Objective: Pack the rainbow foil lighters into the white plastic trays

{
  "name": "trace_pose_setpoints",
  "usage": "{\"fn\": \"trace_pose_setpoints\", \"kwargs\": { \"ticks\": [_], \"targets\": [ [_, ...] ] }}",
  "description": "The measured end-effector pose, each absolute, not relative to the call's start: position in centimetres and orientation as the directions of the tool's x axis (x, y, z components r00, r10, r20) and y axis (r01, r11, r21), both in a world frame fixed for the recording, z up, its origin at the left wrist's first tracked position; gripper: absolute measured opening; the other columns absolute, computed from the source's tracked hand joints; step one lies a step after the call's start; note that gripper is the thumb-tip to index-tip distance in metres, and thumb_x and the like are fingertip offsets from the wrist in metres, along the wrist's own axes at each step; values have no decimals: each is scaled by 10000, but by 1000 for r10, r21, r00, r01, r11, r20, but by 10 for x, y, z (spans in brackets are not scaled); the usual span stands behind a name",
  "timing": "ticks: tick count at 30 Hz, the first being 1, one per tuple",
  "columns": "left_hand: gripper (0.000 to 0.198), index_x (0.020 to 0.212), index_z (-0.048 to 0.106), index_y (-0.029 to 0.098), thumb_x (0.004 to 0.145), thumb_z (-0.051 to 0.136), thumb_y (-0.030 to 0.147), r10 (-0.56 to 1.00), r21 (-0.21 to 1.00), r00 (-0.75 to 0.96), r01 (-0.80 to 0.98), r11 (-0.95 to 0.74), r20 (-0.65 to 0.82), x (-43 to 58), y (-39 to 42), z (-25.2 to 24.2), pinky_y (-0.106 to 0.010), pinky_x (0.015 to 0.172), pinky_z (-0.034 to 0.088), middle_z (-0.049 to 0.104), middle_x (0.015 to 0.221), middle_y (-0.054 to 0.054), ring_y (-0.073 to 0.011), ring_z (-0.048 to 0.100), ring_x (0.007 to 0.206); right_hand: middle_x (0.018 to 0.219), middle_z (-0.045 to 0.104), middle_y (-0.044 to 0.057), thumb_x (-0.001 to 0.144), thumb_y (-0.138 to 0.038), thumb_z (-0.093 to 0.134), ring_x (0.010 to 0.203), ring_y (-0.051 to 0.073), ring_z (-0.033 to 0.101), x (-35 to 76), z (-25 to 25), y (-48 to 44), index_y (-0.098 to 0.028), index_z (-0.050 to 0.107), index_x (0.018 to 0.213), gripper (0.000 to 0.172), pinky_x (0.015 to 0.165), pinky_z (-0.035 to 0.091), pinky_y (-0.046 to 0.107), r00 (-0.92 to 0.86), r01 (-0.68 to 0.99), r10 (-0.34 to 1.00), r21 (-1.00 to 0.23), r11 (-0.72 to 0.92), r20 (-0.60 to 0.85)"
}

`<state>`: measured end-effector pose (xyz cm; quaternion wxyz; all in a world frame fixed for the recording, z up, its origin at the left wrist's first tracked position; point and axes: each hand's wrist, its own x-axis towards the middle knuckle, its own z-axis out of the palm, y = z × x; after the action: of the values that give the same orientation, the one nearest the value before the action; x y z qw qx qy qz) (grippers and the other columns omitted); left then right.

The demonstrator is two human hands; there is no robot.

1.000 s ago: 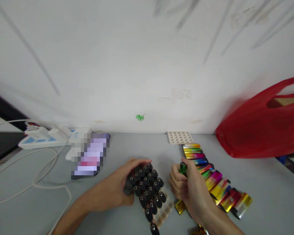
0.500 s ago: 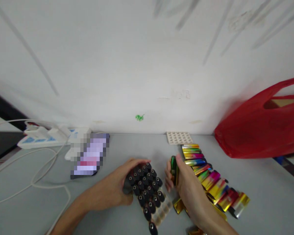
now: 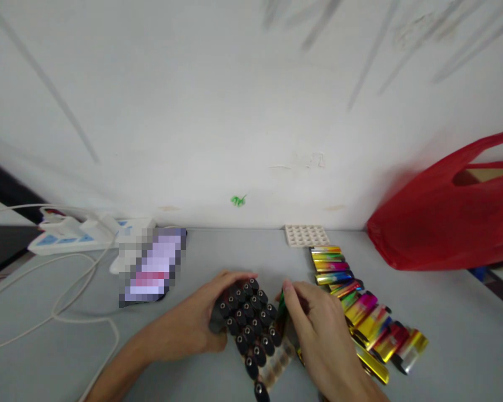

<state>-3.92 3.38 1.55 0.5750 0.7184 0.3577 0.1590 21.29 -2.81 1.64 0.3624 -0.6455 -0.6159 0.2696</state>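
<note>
Right hand [image 3: 321, 326] has shifted left since the earlier frame, bringing 1 green piece [image 3: 281, 306] to the right side of the black-ended pieces [image 3: 247, 314], lower centre of frame. Right grip: thumb and fingers clamped on the green piece; lower end hidden. Left hand [image 3: 203, 311]: grip wrapped round the upper-left side of the black-ended group, seated in a pale tray [image 3: 279, 362] whose bare sockets show at lower right. Handling (judged): green piece likely light, stiff, slick-sided; hold by the flanks near its upper end. Outward: loose shiny pieces [image 3: 362, 307] slant down the right of the desk [image 3: 456, 318]; white rack [image 3: 307, 235] above them; red bag [image 3: 440, 223], far right; phone [image 3: 157, 265], left.
</note>
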Motion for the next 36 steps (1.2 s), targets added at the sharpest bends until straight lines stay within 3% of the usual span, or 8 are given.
{"fn": "trace_pose_setpoints", "kwargs": {
  "ticks": [5, 12, 18, 23, 28, 32, 36],
  "targets": [
    [984, 1603, 521, 366, 717, 759, 11, 697, 937, 692, 338, -86, -185, -38, 35, 18, -505, 1281, 442, 606, 1601, -50, -357, 543, 1524, 628, 551, -3, 1130, -348, 510, 577, 162, 509, 214, 15, -32, -237, 500, 676, 467, 605, 294, 340, 9, 731, 947, -648, 213, 321],
    [984, 1605, 510, 349, 713, 773, 29, 705, 939, 689, 330, -94, -171, -39, 35, 15, -510, 1261, 463, 584, 1610, -65, -354, 550, 1511, 653, 568, 14, 1000, -114, 556, 607, 158, 536, 216, 18, -33, -212, 567, 701, 315, 620, 343, 344, -220, 782, 775, -368, 503, 592],
    [966, 1593, 520, 341, 715, 787, 40, 706, 930, 689, 347, -121, -165, -38, 35, 16, -521, 1289, 426, 590, 1597, -71, -357, 546, 1508, 600, 546, 13, 980, -113, 558, 560, 165, 509, 216, 22, -33, -229, 565, 667, 333, 573, 323, 369, -334, 794, 683, -197, 575, 650],
    [973, 1596, 516, 357, 720, 775, 23, 708, 938, 688, 331, -107, -162, -38, 34, 14, -502, 1270, 449, 596, 1593, -60, -352, 549, 1511, 584, 537, 2, 1001, -113, 536, 536, 157, 488, 219, 20, -32, -246, 519, 660, 367, 561, 304, 367, -351, 780, 685, -206, 591, 638],
    [984, 1610, 502, 372, 727, 777, 35, 691, 940, 701, 328, -90, -179, -39, 35, 13, -501, 1266, 452, 581, 1615, -59, -358, 534, 1527, 682, 610, 35, 1045, -152, 513, 631, 201, 570, 224, 16, -27, -234, 596, 763, 305, 635, 345, 372, -133, 902, 774, -249, 354, 620],
    [986, 1606, 502, 362, 717, 772, 29, 694, 944, 700, 318, -90, -170, -39, 35, 15, -517, 1274, 436, 585, 1617, -66, -356, 532, 1529, 901, 715, 137, 1016, -252, 559, 868, 326, 646, 229, 22, -23, -200, 699, 993, 151, 782, 426, 436, 67, 988, 813, -149, 25, 578],
    [1006, 1593, 512, 346, 683, 749, -10, 702, 946, 690, 317, -74, -176, -38, 34, 16, -512, 1286, 420, 588, 1613, -70, -343, 534, 1529, 1103, 705, 273, 976, -451, 633, 972, 435, 607, 239, 27, -21, -104, 662, 1276, 459, 845, 436, 537, 198, 966, 830, 39, -255, 521]
  ]
}}
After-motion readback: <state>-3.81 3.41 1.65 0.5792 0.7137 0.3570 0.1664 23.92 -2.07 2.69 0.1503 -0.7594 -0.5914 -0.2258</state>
